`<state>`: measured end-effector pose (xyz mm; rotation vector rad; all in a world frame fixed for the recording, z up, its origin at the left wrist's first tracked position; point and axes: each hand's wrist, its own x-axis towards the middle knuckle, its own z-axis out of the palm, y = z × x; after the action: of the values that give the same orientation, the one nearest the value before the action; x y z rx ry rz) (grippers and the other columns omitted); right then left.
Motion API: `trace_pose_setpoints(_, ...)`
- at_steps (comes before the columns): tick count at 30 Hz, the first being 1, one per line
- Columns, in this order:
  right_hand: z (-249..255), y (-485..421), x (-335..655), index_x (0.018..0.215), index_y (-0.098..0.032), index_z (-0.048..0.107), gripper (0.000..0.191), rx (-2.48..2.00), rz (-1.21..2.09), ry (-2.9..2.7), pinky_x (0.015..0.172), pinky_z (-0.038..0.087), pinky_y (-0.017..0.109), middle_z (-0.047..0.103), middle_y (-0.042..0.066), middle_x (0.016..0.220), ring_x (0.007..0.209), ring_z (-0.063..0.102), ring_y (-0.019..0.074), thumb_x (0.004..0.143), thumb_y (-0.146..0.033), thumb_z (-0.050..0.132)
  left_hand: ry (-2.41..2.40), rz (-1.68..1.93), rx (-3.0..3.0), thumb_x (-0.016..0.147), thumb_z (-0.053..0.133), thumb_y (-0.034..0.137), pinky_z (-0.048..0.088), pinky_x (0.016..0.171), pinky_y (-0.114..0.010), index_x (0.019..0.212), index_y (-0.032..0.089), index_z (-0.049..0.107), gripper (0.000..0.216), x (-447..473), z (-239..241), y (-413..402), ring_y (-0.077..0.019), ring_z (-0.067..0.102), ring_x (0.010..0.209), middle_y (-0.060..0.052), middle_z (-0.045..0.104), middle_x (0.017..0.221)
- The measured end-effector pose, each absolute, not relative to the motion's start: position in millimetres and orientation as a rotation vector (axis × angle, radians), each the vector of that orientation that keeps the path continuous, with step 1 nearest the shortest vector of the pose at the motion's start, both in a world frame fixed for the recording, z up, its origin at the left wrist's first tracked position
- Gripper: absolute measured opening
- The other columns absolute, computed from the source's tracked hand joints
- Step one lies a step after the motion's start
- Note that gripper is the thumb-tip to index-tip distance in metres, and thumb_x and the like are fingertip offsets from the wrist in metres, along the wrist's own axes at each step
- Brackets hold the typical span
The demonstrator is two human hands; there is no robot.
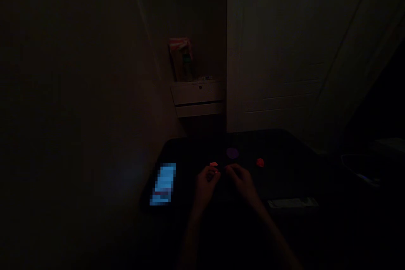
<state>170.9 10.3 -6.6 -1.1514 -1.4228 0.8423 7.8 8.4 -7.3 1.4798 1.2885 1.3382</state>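
Note:
The room is very dark. My left hand [206, 179] is closed in a pinch, with a tiny bright orange-pink bit [216, 172] showing at its fingertips. Just beyond those fingers is a larger flat orange-pink piece [214, 163]; whether the hand touches it I cannot tell. Close by on the right, my right hand [242, 178] has its fingers pressed together. A faint bluish-purple speck [225, 168] shows at their tips, too dim to name. Past the hands lies a flat purple disc [232, 153]. A red-orange lump [260, 162] sits farther right.
The dark table [196, 147] has rounded corners. A lit, pixelated screen [163, 184] lies at its left. Behind stands a pale drawer unit [199, 93] bearing a red-and-white patterned box [179, 57], beside a large pale panel [272, 50]. A cable [351, 169] shows at right.

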Motion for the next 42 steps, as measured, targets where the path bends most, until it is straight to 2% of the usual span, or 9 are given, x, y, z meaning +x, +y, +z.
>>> trace_pose_setpoints(7, -5.8, 11.3, 169.7, 0.082, -0.019, 0.071, 0.038, -1.144, 0.83, -1.354, 0.071, 0.047, 0.031, 0.073, 0.005, 0.081, 0.078, 0.065, 0.0224, 0.084, -0.057, 0.067, 1.289, 1.33, 1.488, 0.08, 0.07, 0.036, 0.05, 0.074, -0.029, 0.091, 0.016, 0.071, 0.023, 7.7, -7.8, 8.1, -0.0196, 0.068, 0.081, -0.007, 0.075, 0.09)
trace_pose_setpoints(11, -4.9, 10.4, 167.6, 0.076, -0.02, 0.067, 0.041, -1.147, 0.85, -1.328, 0.065, 0.046, 0.029, 0.067, 0.002, 0.072, 0.07, 0.06, 0.0198, 0.081, -0.061, 0.068, 1.275, 1.338, 1.489, 0.081, 0.07, 0.036, 0.05, 0.073, -0.028, 0.091, 0.017, 0.071, 0.022, 7.8, -7.3, 8.2, -0.0196, 0.068, 0.081, -0.007, 0.075, 0.091)
trace_pose_setpoints(17, -4.5, 9.4, 167.5, 0.072, -0.02, 0.063, 0.035, -1.158, 0.841, -1.347, 0.063, 0.044, 0.028, 0.062, 0.0, 0.069, 0.067, 0.057, 0.0182, 0.082, -0.054, 0.069, 1.271, 1.343, 1.475, 0.08, 0.07, 0.036, 0.051, 0.072, -0.028, 0.092, 0.017, 0.071, 0.023, 7.7, -7.9, 8.7, -0.0196, 0.069, 0.08, -0.007, 0.074, 0.089)
trace_pose_setpoints(24, -10.1, 12.6, 170.2, 0.088, -0.021, 0.072, 0.024, -1.112, 0.868, -1.374, 0.078, 0.051, 0.033, 0.075, 0.005, 0.088, 0.085, 0.068, 0.0239, 0.083, -0.044, 0.069, 1.275, 1.347, 1.47, 0.079, 0.071, 0.036, 0.051, 0.073, -0.028, 0.091, 0.017, 0.072, 0.022, 7.4, -10.5, 10.1, -0.0194, 0.068, 0.08, -0.007, 0.075, 0.088)
trace_pose_setpoints(29, -9.5, 11.6, 170.9, 0.097, -0.021, 0.074, 0.025, -1.106, 0.916, -1.385, 0.082, 0.052, 0.035, 0.077, 0.007, 0.096, 0.09, 0.07, 0.0248, 0.084, -0.041, 0.066, 1.282, 1.355, 1.484, 0.08, 0.07, 0.035, 0.051, 0.075, -0.028, 0.092, 0.017, 0.072, 0.021, 7.3, -12.3, 10.7, -0.0195, 0.069, 0.082, -0.007, 0.074, 0.089)
trace_pose_setpoints(33, -8.3, 10.9, 171.0, 0.099, -0.021, 0.074, 0.027, -1.109, 0.889, -1.412, 0.08, 0.052, 0.033, 0.076, 0.007, 0.094, 0.088, 0.07, 0.0235, 0.088, -0.043, 0.062, 1.265, 1.349, 1.481, 0.08, 0.071, 0.035, 0.051, 0.075, -0.028, 0.092, 0.017, 0.071, 0.021, 7.2, -11.7, 10.1, -0.0196, 0.069, 0.083, -0.007, 0.075, 0.09)
trace_pose_setpoints(38, -7.8, 10.6, 170.9, 0.1, -0.02, 0.073, 0.032, -1.12, 0.854, -1.426, 0.073, 0.051, 0.031, 0.073, 0.004, 0.083, 0.079, 0.067, 0.0218, 0.091, -0.047, 0.058, 1.253, 1.343, 1.465, 0.083, 0.068, 0.042, 0.05, 0.071, -0.028, 0.094, 0.016, 0.071, 0.028, 8.3, -6.4, 8.2, -0.0183, 0.067, 0.075, -0.005, 0.072, 0.08)
trace_pose_setpoints(42, -7.5, 10.4, 170.6, 0.098, -0.02, 0.073, 0.032, -1.139, 0.858, -1.41, 0.072, 0.05, 0.031, 0.074, 0.005, 0.086, 0.079, 0.067, 0.0217, 0.091, -0.048, 0.059, 1.246, 1.355, 1.454, 0.084, 0.065, 0.049, 0.049, 0.068, -0.027, 0.098, 0.016, 0.072, 0.037, 9.0, -3.3, 6.9, -0.0175, 0.066, 0.07, -0.004, 0.071, 0.075)
